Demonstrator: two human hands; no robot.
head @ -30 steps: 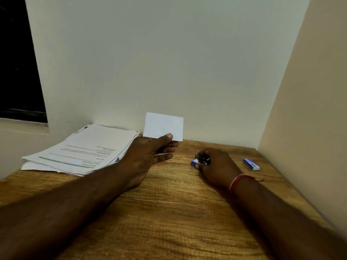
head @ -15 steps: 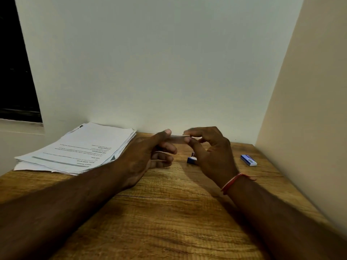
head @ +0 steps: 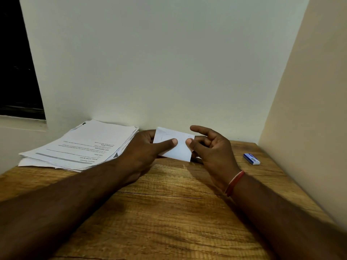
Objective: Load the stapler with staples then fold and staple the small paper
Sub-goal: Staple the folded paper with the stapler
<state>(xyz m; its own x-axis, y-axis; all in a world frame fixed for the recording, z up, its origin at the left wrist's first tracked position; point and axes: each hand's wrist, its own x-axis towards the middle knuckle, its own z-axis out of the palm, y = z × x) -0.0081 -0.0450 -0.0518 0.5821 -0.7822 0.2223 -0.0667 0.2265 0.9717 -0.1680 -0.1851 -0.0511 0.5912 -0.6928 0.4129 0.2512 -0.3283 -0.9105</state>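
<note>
Head view: small paper (head: 179, 152) is held just above the table (head: 169, 203), near the back wall, between both hands.
Left hand (head: 144, 149): pinches the paper's left half, with the thumb across the front face and the fingers behind.
Right hand (head: 214, 152): pinches the right edge, with the thumb on the front and the lower fingers behind. The index finger is lifted clear and straight.
Paper handling (judged): very light, thin and limp, so it bends under slight thumb pressure. Any crease will stay, so align the edges before pressing. Faint lines near the top edge may be creases.
Where to hold (judged): opposite edges with the thumbs in front. Use the table as backing to sharpen the fold.
Stapler: not visible; possibly behind the hands, cannot tell.
Staple box (head: 252, 158): on the table to the right, well apart from the hands.
Sheet stack (head: 84, 145): just beside the left hand.
</note>
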